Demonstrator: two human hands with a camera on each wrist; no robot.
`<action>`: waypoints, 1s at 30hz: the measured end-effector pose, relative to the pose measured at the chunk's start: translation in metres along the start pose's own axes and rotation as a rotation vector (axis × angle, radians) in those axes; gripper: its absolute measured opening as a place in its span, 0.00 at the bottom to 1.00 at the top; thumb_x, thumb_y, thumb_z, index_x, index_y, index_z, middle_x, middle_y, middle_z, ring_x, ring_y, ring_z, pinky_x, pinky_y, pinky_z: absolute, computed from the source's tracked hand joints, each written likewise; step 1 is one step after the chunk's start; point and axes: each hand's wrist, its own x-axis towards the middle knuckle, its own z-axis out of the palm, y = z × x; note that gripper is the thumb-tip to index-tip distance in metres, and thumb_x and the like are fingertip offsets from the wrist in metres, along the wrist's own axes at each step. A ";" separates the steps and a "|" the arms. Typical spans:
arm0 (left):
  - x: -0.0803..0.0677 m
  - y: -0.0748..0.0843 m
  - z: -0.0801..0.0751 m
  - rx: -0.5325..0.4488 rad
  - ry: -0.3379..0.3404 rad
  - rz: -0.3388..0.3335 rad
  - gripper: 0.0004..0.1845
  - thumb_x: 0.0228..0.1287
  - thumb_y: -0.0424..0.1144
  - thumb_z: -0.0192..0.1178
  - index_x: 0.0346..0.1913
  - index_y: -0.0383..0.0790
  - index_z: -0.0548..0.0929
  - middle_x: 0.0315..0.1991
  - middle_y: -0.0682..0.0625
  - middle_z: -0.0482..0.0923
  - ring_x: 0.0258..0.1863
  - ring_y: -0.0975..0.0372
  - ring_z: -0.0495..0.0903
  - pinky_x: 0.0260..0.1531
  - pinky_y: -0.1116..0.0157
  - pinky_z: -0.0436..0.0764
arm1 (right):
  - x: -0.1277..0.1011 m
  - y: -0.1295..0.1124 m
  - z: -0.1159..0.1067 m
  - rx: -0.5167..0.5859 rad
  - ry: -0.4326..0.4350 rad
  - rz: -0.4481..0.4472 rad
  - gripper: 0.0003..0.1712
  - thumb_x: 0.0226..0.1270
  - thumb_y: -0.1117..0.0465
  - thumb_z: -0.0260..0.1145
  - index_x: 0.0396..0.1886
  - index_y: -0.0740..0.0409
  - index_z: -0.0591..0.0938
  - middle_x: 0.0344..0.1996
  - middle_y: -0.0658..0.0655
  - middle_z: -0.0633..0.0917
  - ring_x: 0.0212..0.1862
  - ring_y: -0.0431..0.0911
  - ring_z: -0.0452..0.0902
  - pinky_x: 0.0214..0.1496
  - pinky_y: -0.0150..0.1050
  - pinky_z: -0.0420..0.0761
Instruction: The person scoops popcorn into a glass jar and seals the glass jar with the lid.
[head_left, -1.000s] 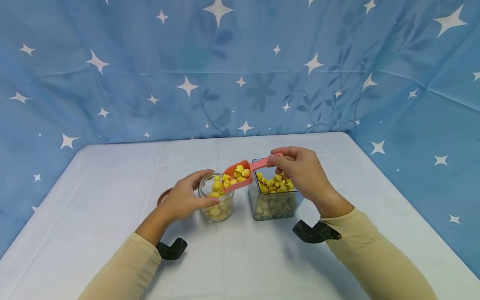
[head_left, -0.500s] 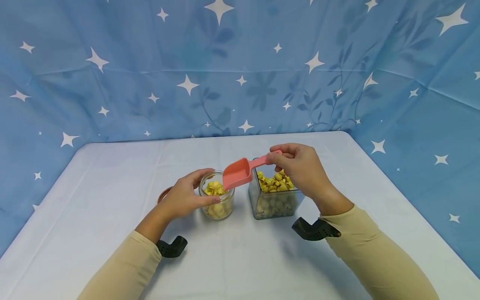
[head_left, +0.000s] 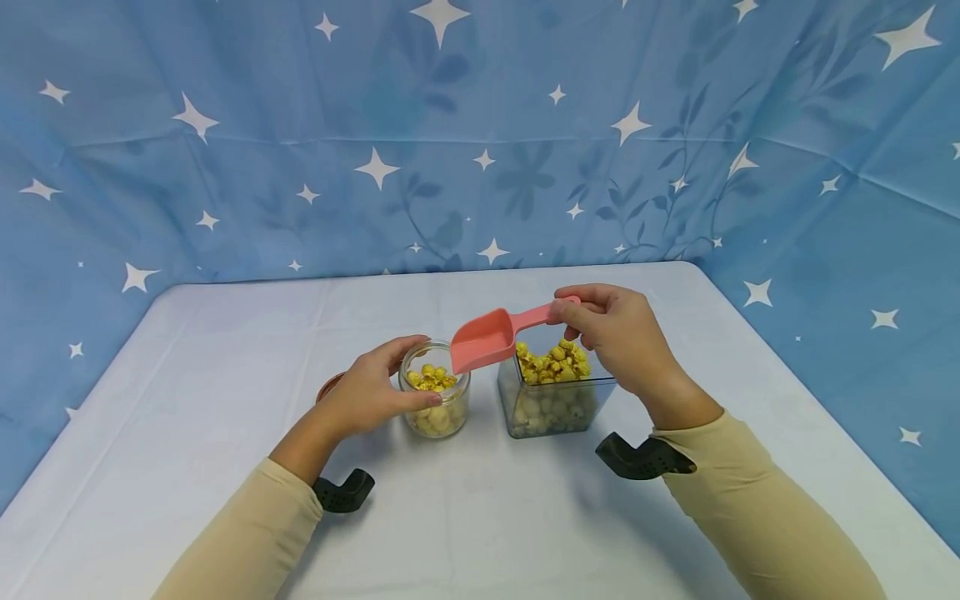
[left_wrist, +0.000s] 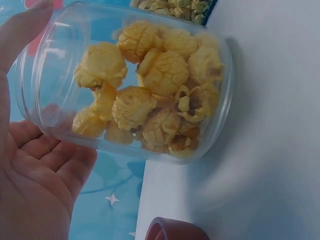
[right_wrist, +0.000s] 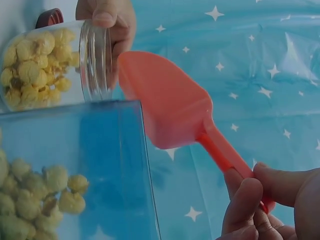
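My left hand point(head_left: 375, 390) grips a clear glass jar point(left_wrist: 210, 125) near its rim, thumb on the near side and fingers behind. Yellow popcorn point(left_wrist: 162, 72) fills much of the jar, which stands on the table. By its handle, my right hand point(head_left: 618, 333) pinches a coral-pink scoop point(head_left: 483, 340). The scoop's bowl is bare inside, and its front lip overlaps the jar's right rim in the head view. Under the scoop's handle stands a clear square container point(head_left: 555, 408) holding more popcorn point(right_wrist: 37, 197).
A reddish-brown round lid point(left_wrist: 175, 231) lies left of the jar, mostly hidden behind the left hand in the head view. White cloth covers the table point(head_left: 225, 350). A blue star-patterned curtain point(head_left: 480, 125) hangs behind it.
Popcorn that lay in the scoop has dropped into the jar. My right hand has then drawn the emptied scoop slightly up and right. The left hand and jar stay nearly still.
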 end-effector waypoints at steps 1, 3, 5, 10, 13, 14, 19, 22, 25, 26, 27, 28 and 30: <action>0.000 0.000 0.000 0.008 0.000 -0.001 0.45 0.54 0.50 0.76 0.73 0.40 0.68 0.66 0.44 0.72 0.68 0.45 0.68 0.65 0.46 0.68 | 0.000 0.001 -0.002 0.007 0.001 -0.004 0.25 0.73 0.51 0.64 0.60 0.65 0.80 0.39 0.59 0.88 0.35 0.48 0.76 0.32 0.35 0.75; 0.000 0.001 0.000 0.015 0.002 -0.005 0.45 0.54 0.50 0.76 0.73 0.41 0.68 0.66 0.45 0.72 0.68 0.46 0.68 0.65 0.46 0.68 | -0.001 0.003 -0.005 0.016 0.001 -0.008 0.25 0.73 0.51 0.64 0.60 0.66 0.80 0.39 0.60 0.88 0.34 0.47 0.76 0.32 0.34 0.75; 0.000 0.001 -0.001 0.021 0.003 -0.010 0.45 0.54 0.50 0.76 0.73 0.41 0.68 0.67 0.46 0.72 0.68 0.46 0.68 0.65 0.46 0.68 | -0.002 0.005 -0.007 0.022 -0.003 -0.009 0.26 0.74 0.51 0.64 0.60 0.66 0.79 0.39 0.59 0.87 0.34 0.47 0.75 0.32 0.34 0.75; 0.000 0.001 0.000 0.014 -0.002 -0.020 0.46 0.53 0.50 0.76 0.74 0.40 0.67 0.69 0.46 0.70 0.69 0.44 0.67 0.65 0.45 0.68 | -0.003 0.009 -0.014 0.058 -0.004 -0.009 0.25 0.74 0.53 0.64 0.60 0.68 0.79 0.37 0.55 0.87 0.33 0.46 0.75 0.32 0.33 0.75; 0.001 0.002 0.000 0.008 -0.005 -0.026 0.47 0.53 0.50 0.77 0.74 0.41 0.67 0.70 0.46 0.68 0.69 0.43 0.66 0.65 0.44 0.67 | -0.004 0.011 -0.019 0.074 0.007 -0.015 0.26 0.74 0.54 0.64 0.60 0.70 0.78 0.36 0.52 0.87 0.34 0.45 0.75 0.33 0.32 0.76; 0.001 0.002 0.000 0.006 -0.006 -0.026 0.47 0.52 0.49 0.77 0.74 0.41 0.67 0.71 0.46 0.68 0.69 0.43 0.65 0.66 0.44 0.67 | -0.004 0.012 -0.021 0.073 0.012 -0.016 0.26 0.74 0.54 0.64 0.60 0.70 0.78 0.35 0.51 0.87 0.34 0.45 0.75 0.34 0.32 0.76; 0.003 0.007 -0.002 0.011 0.002 -0.010 0.48 0.52 0.48 0.77 0.74 0.42 0.66 0.72 0.48 0.66 0.71 0.46 0.64 0.67 0.46 0.65 | -0.007 0.016 -0.034 0.054 0.052 -0.004 0.27 0.75 0.52 0.63 0.61 0.71 0.78 0.31 0.45 0.86 0.34 0.43 0.75 0.36 0.30 0.77; 0.004 0.013 -0.005 0.012 0.005 -0.006 0.47 0.52 0.49 0.77 0.74 0.45 0.67 0.71 0.49 0.67 0.71 0.46 0.65 0.67 0.46 0.65 | -0.010 0.023 -0.045 0.050 0.081 -0.003 0.28 0.75 0.52 0.62 0.61 0.72 0.77 0.30 0.43 0.86 0.34 0.42 0.76 0.36 0.29 0.79; 0.006 0.021 -0.007 0.005 0.007 -0.019 0.46 0.52 0.51 0.77 0.74 0.50 0.67 0.71 0.52 0.67 0.71 0.47 0.64 0.67 0.46 0.65 | -0.012 0.030 -0.056 0.075 0.105 -0.018 0.26 0.76 0.54 0.62 0.60 0.72 0.77 0.31 0.42 0.86 0.33 0.41 0.76 0.36 0.28 0.79; 0.007 0.023 -0.009 0.007 0.005 -0.016 0.46 0.53 0.51 0.76 0.74 0.50 0.67 0.71 0.52 0.67 0.71 0.47 0.64 0.67 0.46 0.64 | -0.012 0.032 -0.060 0.103 0.109 -0.023 0.23 0.76 0.55 0.62 0.58 0.70 0.79 0.31 0.42 0.87 0.32 0.41 0.76 0.36 0.28 0.79; 0.008 0.025 -0.010 0.013 0.004 -0.013 0.46 0.53 0.52 0.76 0.74 0.50 0.67 0.71 0.51 0.67 0.71 0.48 0.64 0.67 0.46 0.64 | -0.013 0.034 -0.063 0.131 0.114 -0.027 0.19 0.75 0.56 0.63 0.56 0.67 0.81 0.31 0.43 0.87 0.32 0.40 0.76 0.36 0.27 0.79; 0.009 0.028 -0.011 0.019 0.002 -0.002 0.46 0.53 0.52 0.76 0.74 0.50 0.66 0.71 0.51 0.67 0.71 0.48 0.64 0.68 0.47 0.64 | -0.013 0.036 -0.067 0.159 0.118 -0.030 0.15 0.75 0.57 0.63 0.52 0.62 0.83 0.31 0.44 0.87 0.31 0.40 0.76 0.35 0.27 0.79; 0.013 0.032 -0.013 0.038 -0.004 0.023 0.46 0.54 0.52 0.75 0.75 0.49 0.66 0.71 0.50 0.67 0.70 0.49 0.65 0.68 0.48 0.65 | -0.014 0.041 -0.073 0.224 0.122 -0.035 0.07 0.74 0.60 0.64 0.46 0.53 0.86 0.30 0.45 0.87 0.30 0.40 0.76 0.34 0.26 0.78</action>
